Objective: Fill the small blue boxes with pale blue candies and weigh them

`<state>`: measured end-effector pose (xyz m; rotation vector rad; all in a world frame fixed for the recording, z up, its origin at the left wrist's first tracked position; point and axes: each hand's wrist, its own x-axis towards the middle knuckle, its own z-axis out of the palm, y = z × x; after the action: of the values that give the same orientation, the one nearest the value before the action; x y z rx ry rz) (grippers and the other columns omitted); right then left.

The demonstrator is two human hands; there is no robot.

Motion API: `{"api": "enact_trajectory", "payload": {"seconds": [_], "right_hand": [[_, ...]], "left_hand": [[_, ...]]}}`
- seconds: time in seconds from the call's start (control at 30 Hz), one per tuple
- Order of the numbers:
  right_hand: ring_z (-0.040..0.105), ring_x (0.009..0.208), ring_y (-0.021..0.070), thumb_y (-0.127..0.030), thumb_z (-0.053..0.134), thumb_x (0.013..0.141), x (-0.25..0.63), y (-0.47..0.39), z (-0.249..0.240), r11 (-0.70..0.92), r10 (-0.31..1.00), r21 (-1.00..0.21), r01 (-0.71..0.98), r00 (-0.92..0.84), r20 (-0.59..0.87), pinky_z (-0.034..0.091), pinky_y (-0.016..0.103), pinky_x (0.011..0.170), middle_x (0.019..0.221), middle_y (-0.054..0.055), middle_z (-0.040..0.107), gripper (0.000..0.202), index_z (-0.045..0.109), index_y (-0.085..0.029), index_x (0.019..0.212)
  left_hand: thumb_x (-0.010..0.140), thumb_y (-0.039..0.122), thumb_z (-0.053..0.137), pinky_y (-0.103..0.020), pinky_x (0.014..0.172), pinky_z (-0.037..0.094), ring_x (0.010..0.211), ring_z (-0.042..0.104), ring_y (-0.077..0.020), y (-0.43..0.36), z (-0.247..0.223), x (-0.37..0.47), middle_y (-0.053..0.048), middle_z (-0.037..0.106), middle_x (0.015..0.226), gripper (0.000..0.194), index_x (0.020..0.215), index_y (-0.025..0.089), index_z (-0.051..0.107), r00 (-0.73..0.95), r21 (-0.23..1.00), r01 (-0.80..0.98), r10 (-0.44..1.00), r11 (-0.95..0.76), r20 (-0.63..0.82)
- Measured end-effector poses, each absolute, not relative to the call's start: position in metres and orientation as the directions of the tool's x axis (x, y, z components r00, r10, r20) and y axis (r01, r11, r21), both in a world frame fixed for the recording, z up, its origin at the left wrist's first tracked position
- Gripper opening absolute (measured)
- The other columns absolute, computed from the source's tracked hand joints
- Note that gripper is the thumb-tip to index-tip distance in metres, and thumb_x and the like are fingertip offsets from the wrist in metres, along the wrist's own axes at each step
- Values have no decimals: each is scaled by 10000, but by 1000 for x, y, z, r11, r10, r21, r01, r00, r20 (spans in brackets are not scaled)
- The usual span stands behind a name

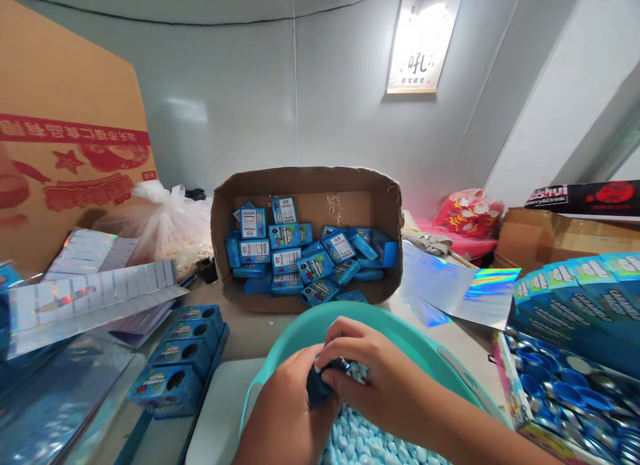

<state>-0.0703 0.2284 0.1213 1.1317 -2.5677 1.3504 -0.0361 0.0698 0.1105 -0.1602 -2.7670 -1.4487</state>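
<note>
My left hand (pixel 295 398) is wrapped round a small dark blue container (pixel 317 387) above a turquoise basin (pixel 288 338). My right hand (pixel 367 365) reaches over the container's top, its fingers bent and closed round something shiny and small that they largely hide. Light blue candy-like pieces (pixel 370 433) fill the bottom of the basin beneath both hands. Right behind the basin, a cardboard box (pixel 350 208) on its side holds many small blue boxes (pixel 316 266).
On the left, blue boxes with round holes (pixel 173 385) stand in a row beside shiny sticker sheets (pixel 90 301). At the right are an open box of blue and silver parts (pixel 575 398) and silvery sheets (pixel 455 285). A large carton (pixel 70 71) rises at the far left.
</note>
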Motion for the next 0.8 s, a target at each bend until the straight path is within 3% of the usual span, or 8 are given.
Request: {"api": "enact_trajectory", "payload": {"seconds": [0.6,0.8], "right_hand": [[600,855,166,-122,604,900,-70,229,128,369,-561,-739,-564,-769,307,485,297,743,916,29,615,157,711,-212,828],[591,815,147,-175,556,953,-71,231,128,301,-510,-751,-588,-765,393,478,279,718,896,25,599,168,687,-203,851]], "left_hand": [[812,230,614,-306,915,518,1097,670,-258,65,107,-32,-42,729,1188,398,1198,270,702,-991,846,102,132,524,38],[787,261,666,-338,975,516,1170,646,-283,61,98,-31,-38,702,1276,484,1271,278,676,-996,824,79,76,561,44]]}}
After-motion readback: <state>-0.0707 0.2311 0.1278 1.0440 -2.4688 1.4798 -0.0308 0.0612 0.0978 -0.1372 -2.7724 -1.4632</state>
